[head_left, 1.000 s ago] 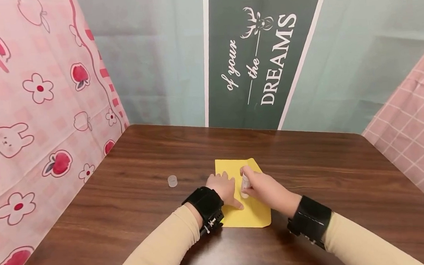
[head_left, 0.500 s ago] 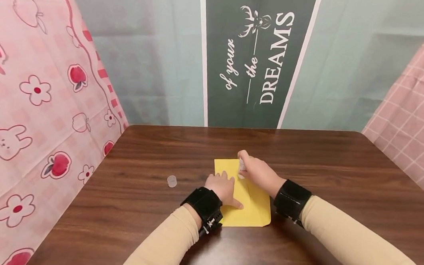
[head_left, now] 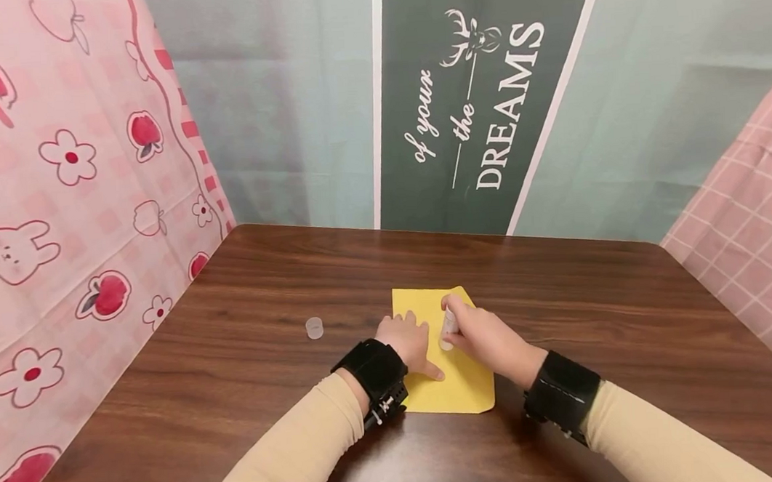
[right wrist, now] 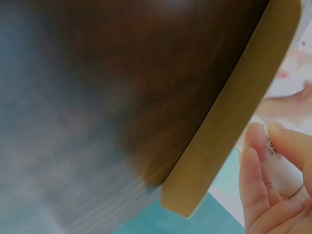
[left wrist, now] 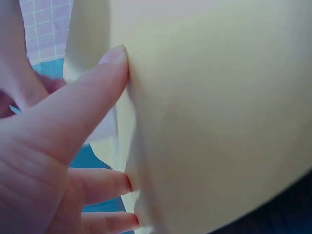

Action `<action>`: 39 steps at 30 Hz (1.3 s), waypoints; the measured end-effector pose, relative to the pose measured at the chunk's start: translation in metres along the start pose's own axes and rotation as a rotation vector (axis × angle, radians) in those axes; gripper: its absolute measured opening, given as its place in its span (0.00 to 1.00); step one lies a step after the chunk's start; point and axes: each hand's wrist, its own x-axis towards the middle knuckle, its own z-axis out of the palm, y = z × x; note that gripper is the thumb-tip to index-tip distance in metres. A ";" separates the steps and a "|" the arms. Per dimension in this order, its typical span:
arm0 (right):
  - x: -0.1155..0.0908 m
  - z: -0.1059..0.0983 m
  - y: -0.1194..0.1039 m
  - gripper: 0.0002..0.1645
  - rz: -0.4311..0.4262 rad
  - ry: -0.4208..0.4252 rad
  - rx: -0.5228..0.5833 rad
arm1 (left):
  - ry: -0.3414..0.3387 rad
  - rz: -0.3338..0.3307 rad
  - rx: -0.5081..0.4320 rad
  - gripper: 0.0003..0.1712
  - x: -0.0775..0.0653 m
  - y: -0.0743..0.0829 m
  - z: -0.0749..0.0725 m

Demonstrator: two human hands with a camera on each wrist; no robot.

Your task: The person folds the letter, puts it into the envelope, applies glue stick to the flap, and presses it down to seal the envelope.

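A yellow envelope (head_left: 443, 398) lies on the table, with a creased flap along its right side. My left hand (head_left: 404, 343) rests on its left part, fingers spread and thumb stretched toward the middle. In the left wrist view the thumb and fingertips (left wrist: 109, 185) press against the paper. My right hand (head_left: 492, 341) grips a white glue stick (head_left: 449, 332), its lower end down at the envelope near the flap crease. Small black print shows on the glue stick (right wrist: 282, 168) in the right wrist view, between thumb and fingers.
A small translucent cap (head_left: 314, 328) stands on the dark wood table (head_left: 250, 394), left of the envelope. Behind the table hangs a green curtain (head_left: 288, 129) with white lettering beside it. Pink patterned cloths (head_left: 110, 226) flank both sides.
My right hand slid the glue stick toward the envelope's far edge, then came back toward me to mid-envelope. The left hand has stayed in place.
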 end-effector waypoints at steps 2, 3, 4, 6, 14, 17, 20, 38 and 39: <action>0.010 0.000 0.004 0.29 0.037 0.001 0.004 | 0.002 0.003 -0.001 0.51 0.000 0.000 0.000; 0.014 0.000 0.006 0.29 0.057 0.002 0.004 | 0.003 0.005 -0.002 0.51 0.000 0.000 0.000; 0.019 0.000 0.008 0.29 0.073 0.005 0.004 | 0.004 0.008 -0.005 0.51 0.001 0.000 0.000; 0.024 0.000 0.013 0.29 0.095 0.010 0.007 | 0.005 0.013 -0.007 0.51 0.002 0.000 0.001; 0.002 0.000 0.007 0.25 -0.039 0.039 0.019 | 0.004 0.017 0.018 0.51 0.002 0.001 0.000; -0.013 0.000 0.001 0.24 -0.081 0.035 0.013 | 0.003 0.013 0.029 0.50 0.001 0.001 0.000; -0.019 -0.001 -0.003 0.27 -0.061 0.017 -0.005 | -0.003 0.014 0.021 0.50 0.001 0.001 0.000; 0.002 0.001 0.003 0.27 -0.007 0.015 0.010 | 0.003 0.028 0.002 0.51 0.002 -0.001 0.001; -0.002 0.001 0.001 0.26 -0.018 0.008 0.014 | 0.007 0.028 0.004 0.51 0.002 -0.001 0.002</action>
